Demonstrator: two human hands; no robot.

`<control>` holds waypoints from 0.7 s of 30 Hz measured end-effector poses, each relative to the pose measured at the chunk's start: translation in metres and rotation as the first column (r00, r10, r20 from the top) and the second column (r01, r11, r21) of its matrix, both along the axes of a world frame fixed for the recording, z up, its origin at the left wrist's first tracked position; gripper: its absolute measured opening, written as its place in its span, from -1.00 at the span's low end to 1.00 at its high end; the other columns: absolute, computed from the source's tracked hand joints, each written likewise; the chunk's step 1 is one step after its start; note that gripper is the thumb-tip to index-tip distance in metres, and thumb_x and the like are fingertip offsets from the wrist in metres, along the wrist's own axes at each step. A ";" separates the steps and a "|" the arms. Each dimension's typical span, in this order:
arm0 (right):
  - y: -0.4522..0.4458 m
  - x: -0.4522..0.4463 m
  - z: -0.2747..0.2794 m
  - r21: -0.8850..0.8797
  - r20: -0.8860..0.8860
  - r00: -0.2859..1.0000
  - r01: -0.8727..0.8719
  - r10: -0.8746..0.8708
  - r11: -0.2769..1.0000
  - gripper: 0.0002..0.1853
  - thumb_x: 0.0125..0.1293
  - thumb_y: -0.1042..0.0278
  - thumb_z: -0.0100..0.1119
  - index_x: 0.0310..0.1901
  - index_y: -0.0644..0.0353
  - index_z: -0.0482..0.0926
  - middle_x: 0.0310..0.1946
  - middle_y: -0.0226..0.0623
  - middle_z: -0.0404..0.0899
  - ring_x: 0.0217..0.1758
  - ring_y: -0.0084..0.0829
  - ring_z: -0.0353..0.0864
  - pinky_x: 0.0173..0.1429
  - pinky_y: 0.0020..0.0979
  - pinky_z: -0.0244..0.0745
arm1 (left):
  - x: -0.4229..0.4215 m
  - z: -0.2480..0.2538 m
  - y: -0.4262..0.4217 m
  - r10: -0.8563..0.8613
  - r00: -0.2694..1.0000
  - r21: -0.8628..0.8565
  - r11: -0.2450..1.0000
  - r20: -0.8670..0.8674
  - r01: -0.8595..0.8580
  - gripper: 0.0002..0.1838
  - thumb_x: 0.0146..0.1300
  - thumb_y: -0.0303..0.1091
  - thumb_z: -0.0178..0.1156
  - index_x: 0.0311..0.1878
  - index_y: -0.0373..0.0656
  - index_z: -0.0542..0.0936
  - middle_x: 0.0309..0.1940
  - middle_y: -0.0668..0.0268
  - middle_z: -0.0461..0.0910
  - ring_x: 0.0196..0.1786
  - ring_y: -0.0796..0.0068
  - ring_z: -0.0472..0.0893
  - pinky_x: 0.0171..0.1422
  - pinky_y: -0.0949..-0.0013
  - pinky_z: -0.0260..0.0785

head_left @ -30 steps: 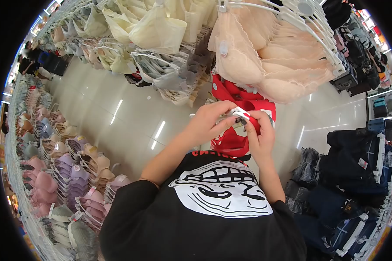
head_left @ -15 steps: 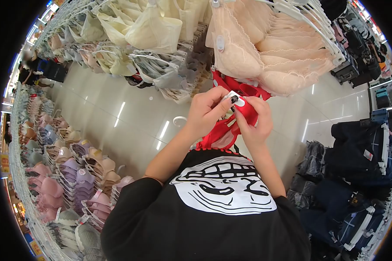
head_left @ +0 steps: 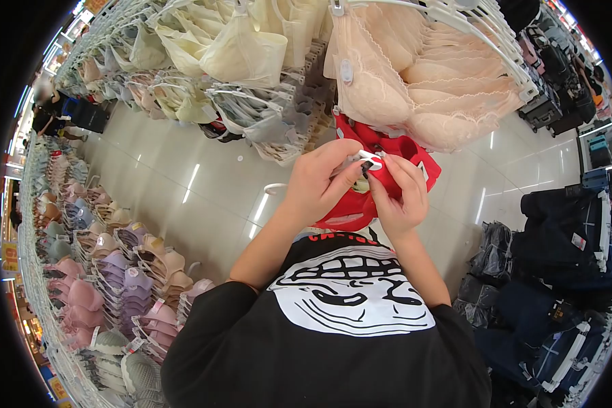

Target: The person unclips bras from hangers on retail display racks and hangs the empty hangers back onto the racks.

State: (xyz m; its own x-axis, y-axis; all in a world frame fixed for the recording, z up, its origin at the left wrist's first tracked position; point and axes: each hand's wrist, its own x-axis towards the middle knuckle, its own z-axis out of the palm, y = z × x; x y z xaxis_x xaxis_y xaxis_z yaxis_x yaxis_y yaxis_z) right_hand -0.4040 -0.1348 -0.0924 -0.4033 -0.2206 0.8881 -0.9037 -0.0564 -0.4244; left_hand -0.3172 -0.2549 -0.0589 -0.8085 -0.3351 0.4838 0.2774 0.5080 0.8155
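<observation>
My left hand (head_left: 323, 178) is closed in a pinch on a small white plastic piece (head_left: 366, 156), which looks like the end of a hanger. A dark thumbnail shows beside it. My right hand (head_left: 401, 194) also has its fingers closed, meeting the left at the same spot and gripping the red bra (head_left: 350, 212). Red fabric hangs below and behind both hands, partly hidden by them. To the left of my left wrist a white hanger hook (head_left: 274, 189) sticks out; its link to the white piece is hidden.
Beige lace bras (head_left: 455, 102) hang on a rack just ahead, with cream bras (head_left: 245, 54) to their left. Pastel bras (head_left: 122, 279) fill the left rack. Dark folded clothes (head_left: 557, 231) hang at right. Shiny floor (head_left: 204, 177) lies between. A person (head_left: 47, 115) is far left.
The white piece has turned from flat-facing to a narrower angle between my fingers. The red bra has shifted, with more red fabric showing to the right behind my right hand.
</observation>
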 end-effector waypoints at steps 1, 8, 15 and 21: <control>0.000 0.000 0.000 0.003 -0.022 1.000 0.015 -0.015 1.000 -0.60 -0.22 0.61 0.36 -0.22 0.34 0.54 -0.31 -0.17 0.56 -0.36 -0.33 0.55 -0.32 -0.48 0.45 | 0.000 0.000 0.000 0.009 1.000 -0.027 1.000 -0.019 -0.009 -0.84 0.15 -0.40 0.10 -0.23 -0.24 0.45 -0.58 0.26 0.42 -0.59 0.48 0.41 -0.49 0.51 0.24; 0.001 0.000 0.003 0.044 -0.155 0.985 0.082 -0.075 0.996 -0.55 -0.26 0.64 0.36 -0.18 0.34 0.55 -0.37 -0.22 0.54 -0.42 -0.39 0.52 -0.38 -0.50 0.43 | -0.003 -0.009 0.001 -0.025 0.999 0.143 0.989 -0.035 0.030 -0.87 0.17 -0.39 0.08 -0.27 -0.24 0.46 -0.58 0.28 0.39 -0.60 0.51 0.37 -0.51 0.52 0.19; 0.004 0.000 0.007 0.072 -0.136 0.990 0.051 -0.040 0.996 -0.56 -0.27 0.66 0.34 -0.19 0.35 0.57 -0.37 -0.22 0.53 -0.39 -0.41 0.53 -0.33 -0.51 0.45 | -0.001 -0.004 0.002 0.018 0.999 0.115 0.993 -0.027 -0.014 -0.88 0.18 -0.39 0.07 -0.32 -0.25 0.47 -0.60 0.27 0.39 -0.62 0.51 0.37 -0.52 0.51 0.19; 0.006 0.000 0.012 0.109 -0.106 0.994 0.019 -0.008 0.994 -0.58 -0.26 0.67 0.34 -0.22 0.34 0.58 -0.35 -0.21 0.54 -0.38 -0.41 0.53 -0.33 -0.51 0.46 | -0.001 0.000 0.002 0.069 0.997 0.077 0.995 -0.047 -0.065 -0.89 0.15 -0.42 0.11 -0.34 -0.27 0.49 -0.62 0.26 0.41 -0.65 0.47 0.37 -0.55 0.51 0.19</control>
State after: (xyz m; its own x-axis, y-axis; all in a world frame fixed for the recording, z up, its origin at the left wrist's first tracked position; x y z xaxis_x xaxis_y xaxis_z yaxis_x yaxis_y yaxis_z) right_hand -0.4043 -0.1290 -0.0799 -0.3124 -0.3139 0.8966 -0.9441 -0.0024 -0.3298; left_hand -0.3187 -0.2529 -0.0591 -0.7589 -0.4248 0.4935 0.2854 0.4642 0.8385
